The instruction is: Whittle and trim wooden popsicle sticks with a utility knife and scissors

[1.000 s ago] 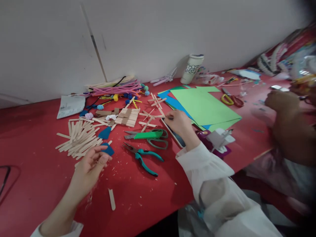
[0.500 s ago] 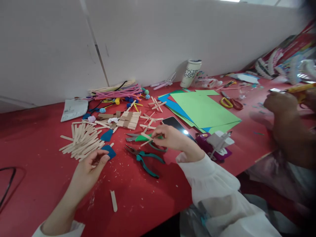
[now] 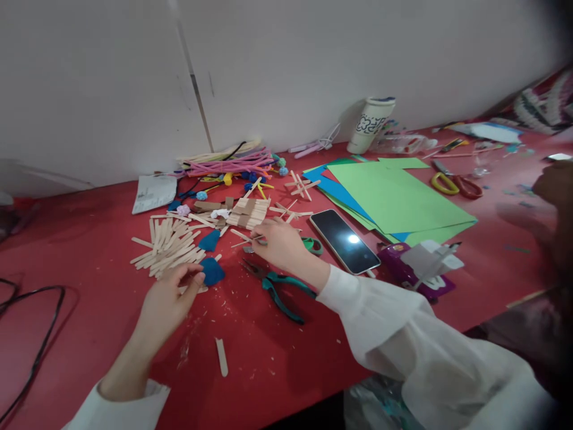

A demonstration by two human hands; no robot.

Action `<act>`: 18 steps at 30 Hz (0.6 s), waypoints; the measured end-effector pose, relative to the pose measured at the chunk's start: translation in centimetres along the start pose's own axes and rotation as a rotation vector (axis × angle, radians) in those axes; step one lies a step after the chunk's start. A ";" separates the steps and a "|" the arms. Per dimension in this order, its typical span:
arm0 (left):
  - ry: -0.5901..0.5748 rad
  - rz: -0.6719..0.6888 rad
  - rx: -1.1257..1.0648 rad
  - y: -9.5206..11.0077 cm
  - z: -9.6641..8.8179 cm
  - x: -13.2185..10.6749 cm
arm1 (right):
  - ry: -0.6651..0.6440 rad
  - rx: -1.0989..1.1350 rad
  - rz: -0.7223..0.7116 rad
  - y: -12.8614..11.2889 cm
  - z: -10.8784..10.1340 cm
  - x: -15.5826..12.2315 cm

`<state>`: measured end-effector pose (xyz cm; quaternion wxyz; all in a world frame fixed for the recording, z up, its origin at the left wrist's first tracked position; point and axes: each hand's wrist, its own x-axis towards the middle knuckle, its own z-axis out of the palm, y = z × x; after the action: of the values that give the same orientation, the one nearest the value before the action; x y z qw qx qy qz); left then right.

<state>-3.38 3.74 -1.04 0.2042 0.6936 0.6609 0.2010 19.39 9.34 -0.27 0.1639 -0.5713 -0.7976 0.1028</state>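
My right hand (image 3: 284, 245) is closed on thin wooden craft sticks (image 3: 242, 238), whose ends stick out left of the fingertips. Beneath that hand lie a green-handled cutting tool (image 3: 312, 245), partly hidden, and teal-handled pliers (image 3: 282, 292). My left hand (image 3: 168, 301) is low over the table, thumb and forefinger curled close together; anything between them is too small to make out. Touching or just beside its fingertips is a blue piece (image 3: 212, 272), with a stick end showing behind it. A heap of loose craft sticks (image 3: 168, 245) lies beyond the left hand.
Behind are a bundle of sticks (image 3: 248, 212), crossed sticks (image 3: 302, 185) and pipe cleaners (image 3: 228, 164). Rightward lie a phone (image 3: 344, 239), coloured paper (image 3: 398, 197), a purple device with a white plug (image 3: 421, 269), scissors (image 3: 454, 182) and a tumbler (image 3: 370, 125). Another person's hand (image 3: 555, 182) is far right.
My right hand has moved left and farther over the table with the craft sticks, uncovering more of the phone. The left hand stays by the blue piece. The view has shifted left.
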 end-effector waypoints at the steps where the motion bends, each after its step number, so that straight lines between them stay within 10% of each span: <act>1: 0.001 0.024 0.076 -0.2 -0.1 0.1 | -0.023 -0.011 -0.021 -0.2 0.2 0.8; 8: -0.024 0.074 0.283 -2.3 -1.0 0.8 | -0.075 -0.099 -0.046 -1.2 1.1 3.1; 18: -0.127 0.096 0.224 -2.8 -2.0 0.6 | -0.070 -0.108 -0.120 3.4 -2.0 -3.0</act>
<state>-6.74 4.49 -0.91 0.1569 0.7543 0.6310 0.0912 24.06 7.60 -0.03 0.1108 -0.5267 -0.8399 0.0697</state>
